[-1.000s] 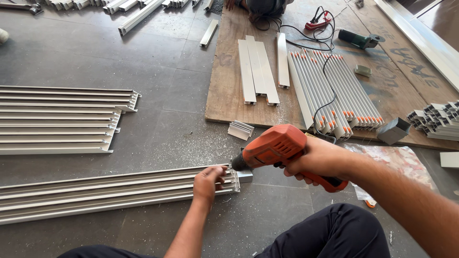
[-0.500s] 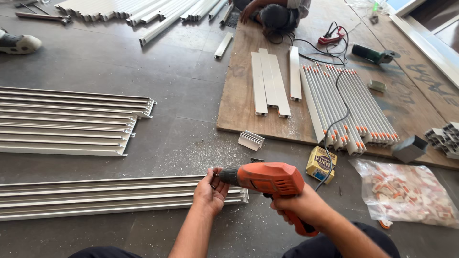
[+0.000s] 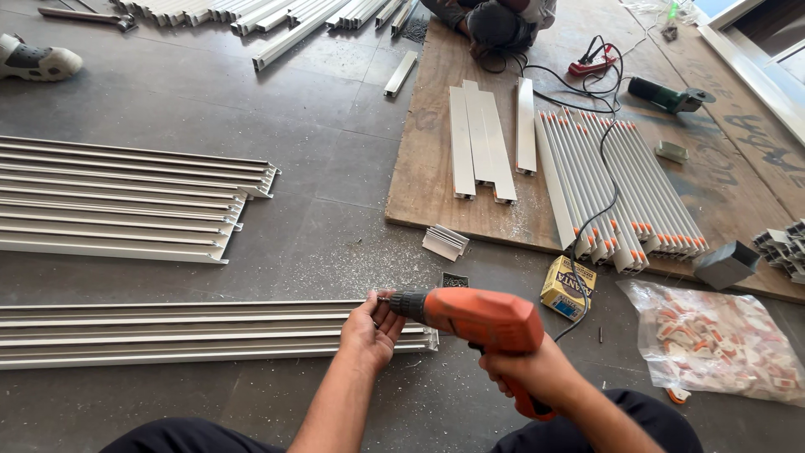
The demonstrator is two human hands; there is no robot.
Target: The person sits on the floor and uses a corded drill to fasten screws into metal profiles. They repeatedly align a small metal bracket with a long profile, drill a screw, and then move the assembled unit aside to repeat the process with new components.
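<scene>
1. My right hand (image 3: 532, 373) has its grip clamped on the handle of the orange drill (image 3: 478, 319), which lies level and points left.
2. My left hand (image 3: 369, 331) rests on the long aluminium rail (image 3: 168, 331), fingers closed about the drill's chuck near the rail's right end.
3. The rail lies flat on the grey floor (image 3: 335, 168), running left to right in front of my knees.
4. Just beyond the drill sits a small yellow box (image 3: 568, 288); a clear bag of orange-and-white parts (image 3: 713, 340) lies to its right.
5. More rails (image 3: 126, 197) lie stacked farther left.
</scene>
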